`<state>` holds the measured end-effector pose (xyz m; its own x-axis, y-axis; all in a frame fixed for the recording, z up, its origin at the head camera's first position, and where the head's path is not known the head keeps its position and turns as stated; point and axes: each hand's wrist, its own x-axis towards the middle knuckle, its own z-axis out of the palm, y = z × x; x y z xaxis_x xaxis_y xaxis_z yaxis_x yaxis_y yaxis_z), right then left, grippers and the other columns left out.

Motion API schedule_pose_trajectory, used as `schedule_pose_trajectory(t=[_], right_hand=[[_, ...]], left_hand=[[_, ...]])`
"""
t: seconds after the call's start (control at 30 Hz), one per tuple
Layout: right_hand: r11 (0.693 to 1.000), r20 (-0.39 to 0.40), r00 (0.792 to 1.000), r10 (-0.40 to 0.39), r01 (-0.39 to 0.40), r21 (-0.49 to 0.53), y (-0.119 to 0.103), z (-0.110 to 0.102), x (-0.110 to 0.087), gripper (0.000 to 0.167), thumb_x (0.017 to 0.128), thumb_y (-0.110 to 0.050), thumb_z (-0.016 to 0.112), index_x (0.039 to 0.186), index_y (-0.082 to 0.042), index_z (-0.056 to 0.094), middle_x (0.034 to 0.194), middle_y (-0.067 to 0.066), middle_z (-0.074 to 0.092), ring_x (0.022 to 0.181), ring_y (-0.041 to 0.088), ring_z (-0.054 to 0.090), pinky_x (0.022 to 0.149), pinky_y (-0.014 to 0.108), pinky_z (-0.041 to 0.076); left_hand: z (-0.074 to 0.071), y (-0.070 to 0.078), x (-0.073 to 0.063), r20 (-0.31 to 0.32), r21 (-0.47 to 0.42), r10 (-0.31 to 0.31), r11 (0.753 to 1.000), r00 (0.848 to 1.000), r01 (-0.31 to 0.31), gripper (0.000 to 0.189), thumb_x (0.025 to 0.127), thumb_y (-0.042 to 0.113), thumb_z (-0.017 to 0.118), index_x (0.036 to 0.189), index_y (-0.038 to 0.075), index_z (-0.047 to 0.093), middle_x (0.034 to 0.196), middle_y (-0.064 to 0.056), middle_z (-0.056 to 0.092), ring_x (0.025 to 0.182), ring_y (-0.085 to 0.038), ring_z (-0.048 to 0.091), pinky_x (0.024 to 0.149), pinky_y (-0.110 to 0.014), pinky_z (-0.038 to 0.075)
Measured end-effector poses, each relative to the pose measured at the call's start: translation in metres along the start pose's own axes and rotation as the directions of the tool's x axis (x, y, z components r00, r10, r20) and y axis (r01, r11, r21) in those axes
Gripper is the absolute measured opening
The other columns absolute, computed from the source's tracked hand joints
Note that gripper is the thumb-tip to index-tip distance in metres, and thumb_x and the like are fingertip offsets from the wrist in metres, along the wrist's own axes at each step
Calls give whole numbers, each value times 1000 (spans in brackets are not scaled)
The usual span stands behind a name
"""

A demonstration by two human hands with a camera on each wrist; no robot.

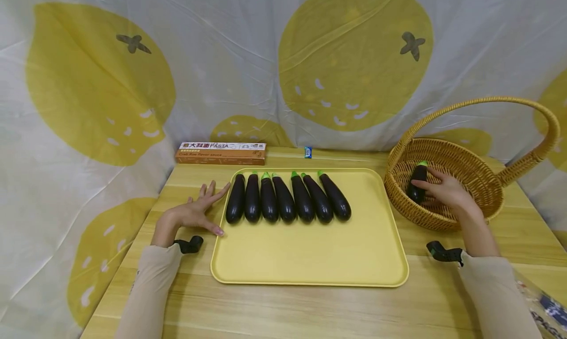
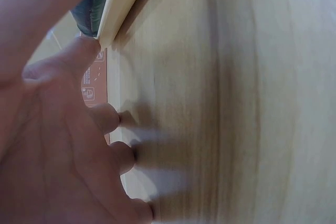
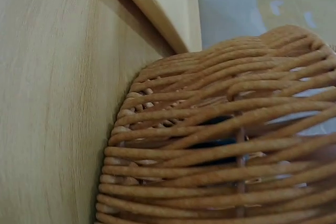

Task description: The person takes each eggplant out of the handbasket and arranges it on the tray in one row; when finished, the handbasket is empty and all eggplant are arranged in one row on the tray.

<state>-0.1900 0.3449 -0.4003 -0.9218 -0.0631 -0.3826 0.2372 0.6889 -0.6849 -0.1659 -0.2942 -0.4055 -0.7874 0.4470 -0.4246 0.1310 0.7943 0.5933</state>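
Observation:
Several dark eggplants (image 1: 268,201) with green stem ends lie side by side in a row on the yellow tray (image 1: 310,260). At the tray's left edge, my left hand (image 1: 193,213) has its fingers spread, with thumb and forefinger touching the rim. In the left wrist view those fingers reach to the tray's side and the wooden tabletop. Inside the wicker basket (image 1: 447,157), my right hand (image 1: 447,189) grips one eggplant (image 1: 418,184) between thumb and fingers. The basket wall (image 3: 210,182) covers most of that hand in the right wrist view.
A pasta box (image 1: 220,154) lies behind the tray at the back left. Near the back edge is a small blue packet (image 1: 308,152). The basket's tall handle (image 1: 491,100) arches above it on the right. A lemon-patterned cloth (image 1: 230,58) hangs behind the table.

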Motion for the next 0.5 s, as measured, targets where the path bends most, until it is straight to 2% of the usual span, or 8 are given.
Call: schedule_pose_trajectory(t=[0.07, 0.13, 0.2, 0.3, 0.33, 0.4, 0.43, 0.5], right_hand=[[1000, -9, 1000, 6, -6, -3, -2, 1, 2, 91, 107, -49, 50, 164, -4, -4, 116, 37, 61, 84, 19, 74, 86, 41, 60], [1000, -9, 1000, 9, -9, -1, -3, 1, 2, 89, 107, -46, 50, 164, -3, -3, 108, 22, 62, 74, 9, 67, 78, 33, 59], [1000, 0, 1000, 11, -11, 6, -3, 0, 1, 87, 107, -43, 50, 164, -2, -2, 100, 12, 60, 72, 9, 64, 73, 29, 56], [999, 0, 1000, 17, -17, -32, -2, -4, -2, 84, 108, -40, 49, 165, -2, 1, 89, 5, 57, 70, 10, 55, 73, 30, 49], [999, 2, 1000, 20, -20, -37, 0, -5, -3, 83, 108, -40, 48, 165, -2, 1, 93, 8, 57, 71, 13, 53, 76, 33, 46], [999, 22, 999, 38, -37, -23, 3, -9, -7, 82, 108, -38, 47, 165, -5, -1, 112, 29, 60, 95, 33, 63, 89, 48, 50], [999, 30, 999, 43, -42, -19, 4, -10, -8, 81, 108, -38, 46, 164, -5, -2, 129, 41, 52, 112, 45, 59, 96, 57, 49], [999, 53, 997, 51, -51, -3, 9, -14, -11, 81, 109, -37, 44, 164, -6, -6, 157, 50, 15, 140, 64, 31, 109, 74, 36]], left_hand=[[0, 0, 0, 0, 0, 1, 1000, 1000, -1, 132, 75, 42, 92, 168, 18, 0, 166, -31, -27, 152, -54, -26, 112, -83, -12], [1, -1, 0, 0, -3, 1, 1000, 1000, -1, 132, 75, 42, 92, 168, 19, 0, 166, -31, -28, 152, -54, -27, 112, -83, -12], [1, -1, 0, 1, -6, 0, 1000, 1000, 0, 133, 75, 42, 92, 168, 19, 0, 166, -30, -28, 152, -54, -27, 112, -83, -13], [1, -1, 1, -1, -2, -2, 1000, 1000, 2, 132, 75, 42, 92, 168, 18, 0, 166, -30, -29, 152, -54, -27, 112, -83, -13], [1, -1, 1, -2, -1, -2, 1000, 1000, 2, 132, 75, 42, 92, 168, 18, 0, 166, -31, -28, 152, -54, -27, 112, -83, -13], [1, -1, 1, -1, -1, -4, 1000, 1000, 4, 132, 75, 42, 92, 168, 18, 0, 165, -31, -29, 152, -54, -28, 111, -83, -14], [1, -1, 1, 0, -1, -6, 1000, 1000, 6, 133, 75, 42, 92, 168, 18, 0, 165, -31, -29, 152, -54, -28, 111, -83, -14], [0, -1, 1, 1, -3, -7, 1000, 1000, 7, 133, 75, 42, 92, 168, 17, 0, 165, -31, -29, 152, -54, -28, 111, -83, -15]])
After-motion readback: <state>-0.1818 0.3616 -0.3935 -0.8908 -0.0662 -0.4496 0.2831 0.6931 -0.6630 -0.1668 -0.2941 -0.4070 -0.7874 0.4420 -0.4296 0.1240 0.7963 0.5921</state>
